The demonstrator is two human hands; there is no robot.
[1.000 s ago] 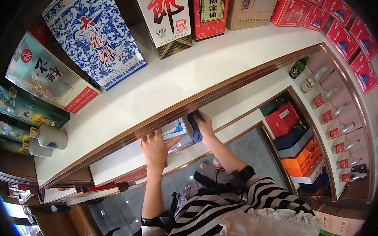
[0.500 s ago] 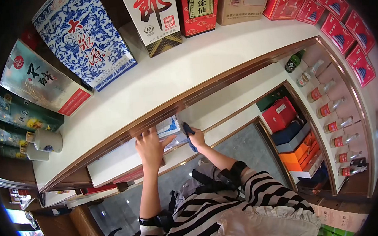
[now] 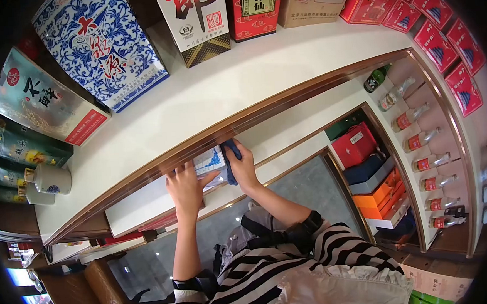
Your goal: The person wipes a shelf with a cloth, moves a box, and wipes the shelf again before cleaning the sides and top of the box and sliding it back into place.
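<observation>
A white box with blue patterning lies on the lower shelf, partly tucked beneath the upper shelf's edge. My left hand grips its left side, thumb stretched along the near side and fingertips near the shelf edge. At the box's right side, my right hand is closed on a dark blue cloth and presses it against that side. The far part of the box is hidden under the upper shelf.
On the upper shelf stand a blue-and-white liquor box, other liquor boxes and white ceramic bottles. Several glass bottles line the right side shelf. Below sit a red gift box and orange boxes.
My right hand with the cloth has moved forward along the box's right side, and more of the back of the hand shows. My left hand stays on the box. The view has shifted slightly.
</observation>
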